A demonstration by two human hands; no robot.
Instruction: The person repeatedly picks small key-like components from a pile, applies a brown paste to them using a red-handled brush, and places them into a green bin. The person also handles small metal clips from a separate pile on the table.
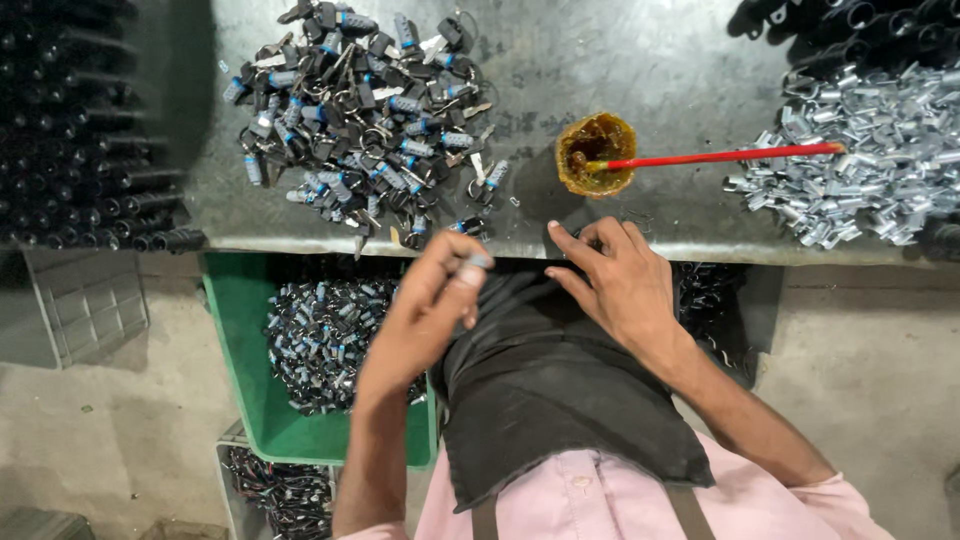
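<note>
My left hand (432, 300) hovers just below the front edge of the metal table (650, 70), its fingers pinched on a small silver lock cylinder (474, 263). My right hand (615, 275) rests at the table edge, fingers spread and curled over a dark cloth (540, 380) on my lap; nothing shows in it. A heap of black keys and small lock parts (360, 110) lies on the table above my left hand. A small amber cup of grease (596, 152) with a red stick (730, 156) in it stands just beyond my right hand.
A pile of shiny silver metal pieces (870, 160) lies at the right of the table. Black tubes (90, 140) are stacked at the left. Below the table stands a green bin (240, 350) holding several assembled locks, with another crate (270, 490) under it.
</note>
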